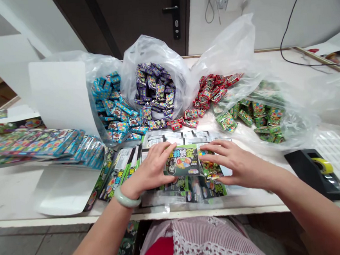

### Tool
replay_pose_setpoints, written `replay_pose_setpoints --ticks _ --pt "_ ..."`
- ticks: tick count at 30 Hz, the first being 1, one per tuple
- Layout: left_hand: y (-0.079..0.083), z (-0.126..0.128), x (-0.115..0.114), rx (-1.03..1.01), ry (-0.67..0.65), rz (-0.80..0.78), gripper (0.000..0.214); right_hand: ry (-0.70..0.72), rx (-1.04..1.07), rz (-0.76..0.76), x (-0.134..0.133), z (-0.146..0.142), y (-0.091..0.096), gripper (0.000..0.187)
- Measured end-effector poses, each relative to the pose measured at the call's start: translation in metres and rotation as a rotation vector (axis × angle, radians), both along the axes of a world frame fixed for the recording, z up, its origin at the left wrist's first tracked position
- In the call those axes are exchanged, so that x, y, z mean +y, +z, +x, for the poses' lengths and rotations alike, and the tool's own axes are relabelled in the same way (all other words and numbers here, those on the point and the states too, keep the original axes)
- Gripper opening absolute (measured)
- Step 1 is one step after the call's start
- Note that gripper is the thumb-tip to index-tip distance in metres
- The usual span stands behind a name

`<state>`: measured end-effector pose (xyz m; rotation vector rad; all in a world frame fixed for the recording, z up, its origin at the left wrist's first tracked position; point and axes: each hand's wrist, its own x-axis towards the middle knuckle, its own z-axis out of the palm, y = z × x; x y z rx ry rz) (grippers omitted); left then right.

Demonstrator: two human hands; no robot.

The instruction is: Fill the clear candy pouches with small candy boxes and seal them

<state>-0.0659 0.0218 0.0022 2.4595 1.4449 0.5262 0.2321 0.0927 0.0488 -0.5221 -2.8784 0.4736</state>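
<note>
head view: white table (13, 195), near side
left hand (150, 170): open, fingertips on printed green packet (181, 166), jade bangle (127, 197) at wrist
right hand (240, 163): open, fingers on packet's right edge
packet: likely light, thin, slippery; hold by edges
hidden: flat packets (120, 174) beneath, partly covered
far: clear plastic bags (152, 50) of sweets packets
right: tape dispenser (311, 171)

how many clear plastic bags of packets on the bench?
4, left to right: blue-packet bag, purple-packet bag, red-packet bag, green-packet bag. Others may be hidden.
</note>
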Motion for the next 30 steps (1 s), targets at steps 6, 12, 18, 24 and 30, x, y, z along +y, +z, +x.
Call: replay_pose_setpoints --ticks 6,12,18,24,30 --pt "0.001 0.003 -0.003 -0.064 -0.046 -0.035 0.09 -0.056 0.034 -0.038 0.004 -0.001 0.001 0.074" --pt "-0.003 0.002 -0.002 -0.03 -0.007 -0.039 0.091 -0.106 0.013 -0.023 0.005 -0.01 -0.011 0.075" --pt "-0.002 -0.008 -0.005 -0.055 0.011 -0.105 0.088 -0.082 0.036 -0.083 0.013 -0.011 -0.008 0.071" --pt "0.0 -0.013 -0.008 -0.104 0.083 -0.088 0.09 -0.276 0.144 0.065 0.006 -0.017 -0.006 0.068" --pt "-0.001 -0.009 -0.008 -0.089 0.083 -0.088 0.089 -0.288 0.097 0.105 -0.004 -0.023 -0.006 0.062"
